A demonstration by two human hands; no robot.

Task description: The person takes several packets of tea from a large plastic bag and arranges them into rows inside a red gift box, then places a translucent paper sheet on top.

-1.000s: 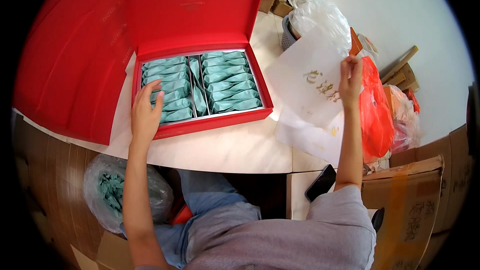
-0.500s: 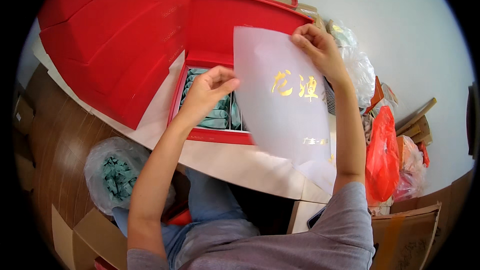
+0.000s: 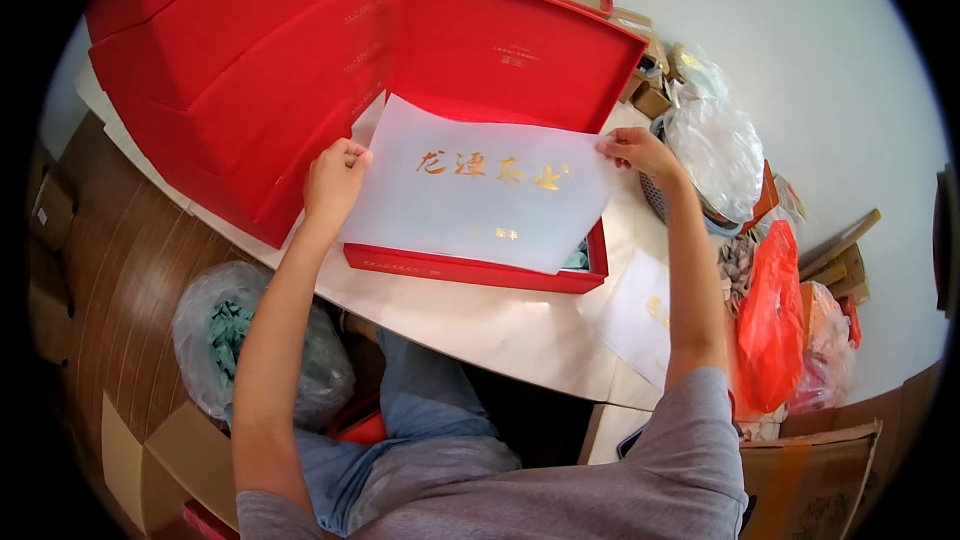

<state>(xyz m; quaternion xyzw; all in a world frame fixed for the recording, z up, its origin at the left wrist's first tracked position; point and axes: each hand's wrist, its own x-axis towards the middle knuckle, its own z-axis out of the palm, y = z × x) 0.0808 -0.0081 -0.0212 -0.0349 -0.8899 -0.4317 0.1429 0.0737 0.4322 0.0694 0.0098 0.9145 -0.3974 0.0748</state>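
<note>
A translucent white sheet (image 3: 450, 210) with gold lettering is stretched between my hands over an open red gift box (image 3: 480, 272). My left hand (image 3: 338, 180) pinches its upper left edge, and my right hand (image 3: 638, 154) pinches the upper right corner. The sheet covers most of the box's inside; a bit of the green packets (image 3: 578, 258) shows at the box's right front corner. Behind the sheet the red lid (image 3: 515, 50) stands raised. Another white sheet (image 3: 640, 312) with gold print lies on the table beside my right forearm.
Stacked red boxes (image 3: 240, 90) fill the table's left. A clear bag (image 3: 225, 325) of green packets and an open carton (image 3: 190, 460) stand at lower left. To the right are a basket (image 3: 655, 200) with plastic bags and a red bag (image 3: 768, 320).
The sheet has swung from upright and tilted to lying nearly level over the box, hiding the packets. My left hand moved left and my right hand came down.
</note>
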